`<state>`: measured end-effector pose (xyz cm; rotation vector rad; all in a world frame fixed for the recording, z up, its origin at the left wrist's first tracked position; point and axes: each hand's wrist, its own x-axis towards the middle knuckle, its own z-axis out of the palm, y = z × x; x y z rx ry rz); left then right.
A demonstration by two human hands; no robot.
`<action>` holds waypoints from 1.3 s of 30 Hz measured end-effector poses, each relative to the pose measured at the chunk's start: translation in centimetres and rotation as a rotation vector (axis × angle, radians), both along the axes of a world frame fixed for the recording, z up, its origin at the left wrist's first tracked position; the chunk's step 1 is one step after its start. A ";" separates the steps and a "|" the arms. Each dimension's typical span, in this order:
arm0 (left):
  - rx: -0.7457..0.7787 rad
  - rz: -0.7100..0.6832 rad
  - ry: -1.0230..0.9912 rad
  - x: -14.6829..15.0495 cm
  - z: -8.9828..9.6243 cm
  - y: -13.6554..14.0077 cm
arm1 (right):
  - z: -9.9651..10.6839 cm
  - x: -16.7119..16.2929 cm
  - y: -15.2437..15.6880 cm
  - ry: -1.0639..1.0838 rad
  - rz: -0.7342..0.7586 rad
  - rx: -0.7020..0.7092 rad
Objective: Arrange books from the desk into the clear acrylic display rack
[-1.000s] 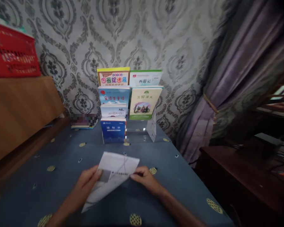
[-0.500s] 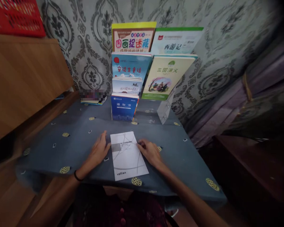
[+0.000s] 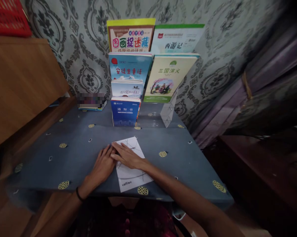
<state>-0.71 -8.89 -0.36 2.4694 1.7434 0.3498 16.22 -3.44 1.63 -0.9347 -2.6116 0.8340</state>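
Observation:
A white booklet (image 3: 132, 176) with thin curved lines and "valli" printed near its bottom lies on the table in front of me. My left hand (image 3: 104, 164) rests at its left edge, palm down, with fingers extended. Across the booklet's upper part reaches my right hand (image 3: 128, 156), its fingers stretched toward the left edge and meeting my left fingertips. Both hands look open. The right hand covers much of the cover's print, and whether any fingertip has slipped under the edge is hidden.
Behind the booklet, a clear acrylic rack (image 3: 167, 113) holds several books in tiers, a blue one (image 3: 125, 112) lowest. A small pile of books (image 3: 91, 107) lies at the back left. A wooden cabinet (image 3: 27, 72) borders the patterned tablecloth (image 3: 183, 171); a purple curtain (image 3: 220, 98) hangs right.
My right hand has moved left from the booklet's right edge, across the cover to its left side, beside my left hand. The view has shifted slightly.

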 end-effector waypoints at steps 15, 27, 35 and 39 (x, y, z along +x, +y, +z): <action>-0.007 -0.196 0.212 2.5 1.6 2.6 | -2.8 9.3 4.5 0.160 -0.207 -0.048; -0.182 -0.912 0.049 7.5 1.7 -1.9 | -2.4 9.1 4.4 0.213 -0.209 -0.088; -0.166 -0.485 -0.005 2.5 0.9 2.3 | -2.5 8.7 3.9 0.065 -0.203 0.055; -0.031 -0.238 -0.023 -0.7 -0.3 5.3 | -1.9 7.2 2.1 -0.100 -0.230 0.193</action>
